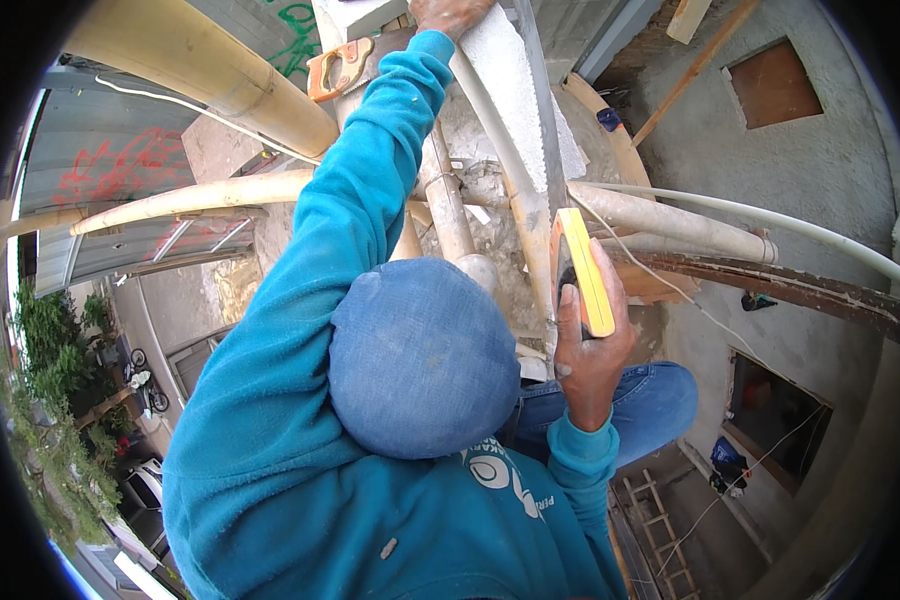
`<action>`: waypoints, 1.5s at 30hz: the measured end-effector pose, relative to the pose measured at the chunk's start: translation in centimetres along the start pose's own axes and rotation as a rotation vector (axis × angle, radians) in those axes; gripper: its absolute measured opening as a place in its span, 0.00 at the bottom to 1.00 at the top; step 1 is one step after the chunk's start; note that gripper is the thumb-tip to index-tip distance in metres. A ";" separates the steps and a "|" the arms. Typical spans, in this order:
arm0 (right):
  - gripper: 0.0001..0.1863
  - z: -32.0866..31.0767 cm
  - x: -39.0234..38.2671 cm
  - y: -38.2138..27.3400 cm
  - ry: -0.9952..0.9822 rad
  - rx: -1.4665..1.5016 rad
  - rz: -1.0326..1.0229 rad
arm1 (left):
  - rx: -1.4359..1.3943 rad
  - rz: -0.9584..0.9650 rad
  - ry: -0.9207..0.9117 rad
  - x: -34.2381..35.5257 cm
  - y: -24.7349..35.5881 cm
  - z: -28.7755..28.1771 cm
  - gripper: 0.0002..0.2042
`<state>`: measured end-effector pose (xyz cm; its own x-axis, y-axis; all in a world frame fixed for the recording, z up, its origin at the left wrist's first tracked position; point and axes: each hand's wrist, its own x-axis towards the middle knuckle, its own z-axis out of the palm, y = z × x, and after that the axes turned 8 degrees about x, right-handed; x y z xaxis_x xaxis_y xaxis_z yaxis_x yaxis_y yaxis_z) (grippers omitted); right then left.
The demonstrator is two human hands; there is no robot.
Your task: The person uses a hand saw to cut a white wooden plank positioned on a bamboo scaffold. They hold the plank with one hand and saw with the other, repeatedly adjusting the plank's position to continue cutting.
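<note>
At the top edge, my left hand (450, 14) lies over the upper end of the pale beams, next to a rough white block (510, 75). Its fingers are cut off by the picture's edge, so I cannot tell what they do. A hand saw (337, 70) with a wooden handle lies just left of that forearm, its blade partly hidden by the sleeve. My right hand (595, 345) is closed around a yellow and orange tool (592, 275) with a black part on its side. That tool sits against a long grey strip (544, 110) running along the white block.
A rounded blue cloth shape (425, 360) sits between my arms and hides what is under it. Thick bamboo poles (210, 70) cross at the left, and more poles (680, 222) at the right. A ladder (660, 525) stands far below, near a wall opening (775, 410).
</note>
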<state>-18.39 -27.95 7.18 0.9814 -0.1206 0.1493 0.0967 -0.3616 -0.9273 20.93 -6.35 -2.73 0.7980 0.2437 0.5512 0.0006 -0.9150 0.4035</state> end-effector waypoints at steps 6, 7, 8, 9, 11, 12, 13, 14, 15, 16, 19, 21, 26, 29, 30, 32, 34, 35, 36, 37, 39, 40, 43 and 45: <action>0.26 -3.4 -8.4 -1.9 0.000 -0.059 0.156 | -0.058 -0.069 -0.116 -0.1 1.0 -1.5 0.49; 0.26 -3.4 -8.4 -2.1 -0.003 -0.071 0.158 | -0.029 -0.055 -0.079 0.0 1.1 -1.4 0.48; 0.26 -3.5 -8.5 -2.2 -0.008 -0.082 0.159 | -0.039 -0.061 -0.067 -0.2 1.2 -1.4 0.48; 0.26 -3.5 -8.5 -2.3 -0.013 -0.092 0.161 | -0.048 -0.067 -0.054 -0.4 1.2 -1.5 0.47; 0.26 -2.8 -6.6 -1.3 0.018 -0.077 0.071 | -0.063 -0.055 -0.091 -0.3 2.3 -1.3 0.47; 0.26 -2.0 -5.2 -0.5 0.020 -0.060 0.030 | -0.047 -0.049 -0.141 -0.2 1.6 -1.3 0.47; 0.26 -1.1 -3.4 0.0 0.017 -0.048 0.022 | -0.050 -0.041 -0.188 0.3 1.6 -1.0 0.47; 0.26 -0.3 -1.7 0.5 0.015 -0.037 0.014 | -0.033 -0.031 -0.135 0.3 1.6 -0.3 0.47; 0.26 0.4 -0.6 1.0 0.031 -0.050 -0.047 | 0.004 -0.028 -0.070 0.3 0.6 0.3 0.46; 0.26 0.2 -0.5 1.2 0.037 -0.030 -0.047 | 0.033 -0.015 -0.012 0.3 0.8 0.3 0.46; 0.26 -0.6 -1.3 0.9 0.027 -0.008 0.028 | -0.121 -0.084 -0.231 0.5 1.2 -0.8 0.46; 0.25 -1.4 -4.2 1.2 0.032 -0.026 0.026 | -0.037 -0.057 -0.032 0.4 -0.4 1.4 0.44; 0.26 -2.4 -8.1 2.2 0.042 -0.036 0.099 | -0.101 -0.108 -0.282 0.5 1.0 -0.9 0.37; 0.28 -0.8 -6.8 4.3 0.037 0.021 0.078 | -0.079 -0.103 -0.260 0.5 0.1 -0.7 0.34; 0.28 -0.3 -6.1 4.9 0.047 0.037 0.079 | -0.114 -0.105 -0.290 0.7 0.4 -0.3 0.34; 0.29 0.2 -5.2 5.2 0.075 0.010 0.018 | -0.115 -0.112 -0.310 1.0 0.5 -0.3 0.34; 0.29 0.0 -4.8 5.3 0.088 -0.008 -0.003 | -0.070 -0.103 -0.299 1.1 0.8 -0.1 0.33; 0.29 0.0 -4.9 5.3 0.082 -0.002 0.024 | -0.085 -0.086 -0.283 1.0 0.6 0.2 0.32; 0.29 -0.2 -4.9 5.3 0.074 0.014 0.046 | -0.094 -0.068 -0.260 1.2 0.0 0.3 0.32; 0.29 -0.2 -5.0 5.2 0.069 0.028 0.071 | -0.104 -0.047 -0.241 1.3 -0.3 0.3 0.32; 0.29 -0.5 -5.5 5.4 0.082 0.044 0.054 | -0.129 -0.039 -0.222 1.4 -0.5 0.6 0.32; 0.29 -0.7 -6.0 5.4 0.086 0.051 0.047 | -0.140 -0.038 -0.214 1.4 -0.4 0.4 0.33; 0.28 -1.5 -8.4 4.9 0.092 -0.006 0.108 | -0.081 -0.051 -0.335 1.1 0.8 -0.8 0.33; 0.28 -1.5 -9.1 5.1 0.099 -0.019 0.103 | -0.046 -0.080 -0.250 0.9 0.7 -0.5 0.33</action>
<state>-27.10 -30.04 1.59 0.9647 -0.2484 0.0875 -0.0081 -0.3600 -0.9329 21.37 -6.64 -1.59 0.9207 0.2222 0.3208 0.0468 -0.8790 0.4744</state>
